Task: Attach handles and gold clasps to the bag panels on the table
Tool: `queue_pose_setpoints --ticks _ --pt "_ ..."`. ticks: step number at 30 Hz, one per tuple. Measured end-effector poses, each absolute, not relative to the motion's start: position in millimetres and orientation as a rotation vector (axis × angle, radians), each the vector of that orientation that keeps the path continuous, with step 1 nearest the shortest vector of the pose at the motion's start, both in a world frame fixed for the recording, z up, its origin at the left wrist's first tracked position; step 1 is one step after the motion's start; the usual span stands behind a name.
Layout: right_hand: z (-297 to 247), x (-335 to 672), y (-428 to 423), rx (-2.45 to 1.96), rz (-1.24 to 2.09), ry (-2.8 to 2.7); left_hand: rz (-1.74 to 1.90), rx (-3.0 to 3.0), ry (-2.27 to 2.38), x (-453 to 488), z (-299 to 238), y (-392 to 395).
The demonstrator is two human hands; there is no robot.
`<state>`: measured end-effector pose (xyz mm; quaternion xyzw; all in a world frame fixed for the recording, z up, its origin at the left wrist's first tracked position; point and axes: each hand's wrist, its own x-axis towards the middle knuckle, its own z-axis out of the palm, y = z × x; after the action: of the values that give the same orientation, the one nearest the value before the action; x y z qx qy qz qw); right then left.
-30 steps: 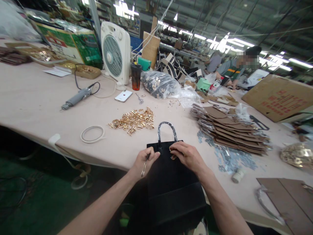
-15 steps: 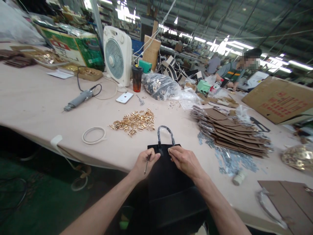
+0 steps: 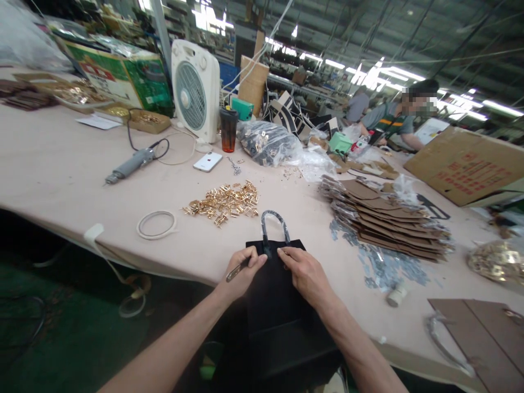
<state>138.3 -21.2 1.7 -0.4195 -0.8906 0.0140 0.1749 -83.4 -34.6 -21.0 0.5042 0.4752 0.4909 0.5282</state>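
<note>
A black handbag (image 3: 278, 314) hangs over the table's front edge, its looped handle (image 3: 275, 213) wrapped in clear film and standing up from the top. My left hand (image 3: 242, 275) is closed on the bag's upper edge, thumb beside the left foot of the handle. A slim metal tool (image 3: 234, 272) lies across that same hand, its kind unclear. My right hand (image 3: 305, 268) pinches the bag at the handle's right foot; whether a small part sits between those fingertips is hidden. Beyond the handle lies a loose pile of gold metal fittings (image 3: 229, 202).
To the right are stacked brown panels (image 3: 393, 218), a cardboard box (image 3: 462, 166) and a brown bag piece (image 3: 483, 338). Leftward lie a tape roll (image 3: 156, 225) and an electric screwdriver (image 3: 131, 165). A fan (image 3: 195, 93), cup (image 3: 228, 130) and phone (image 3: 208, 161) stand farther back. Another person (image 3: 393, 120) works behind.
The metal tool in my left hand has swung from nearly upright to a flatter slant. My right fingertips have shifted slightly left, and the gold glint seen at them no longer shows.
</note>
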Motion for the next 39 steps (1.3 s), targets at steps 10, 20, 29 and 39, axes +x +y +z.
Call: queue_pose_setpoints --ticks 10,20,29,39 --pt "-23.0 148.9 -27.0 -1.277 0.562 -1.903 1.223 1.260 1.121 -80.0 -21.9 -29.5" --pt "-5.4 140.0 -2.6 -1.434 0.563 -1.451 0.918 1.533 1.559 -64.8 -8.2 -43.0" --pt "60.1 35.3 90.1 -1.033 0.759 -2.200 0.744 1.712 1.646 -62.2 -0.8 -42.4" --pt "18.8 -33.6 141.6 -1.142 0.471 -2.582 1.034 1.557 1.489 -67.1 -11.6 -43.3"
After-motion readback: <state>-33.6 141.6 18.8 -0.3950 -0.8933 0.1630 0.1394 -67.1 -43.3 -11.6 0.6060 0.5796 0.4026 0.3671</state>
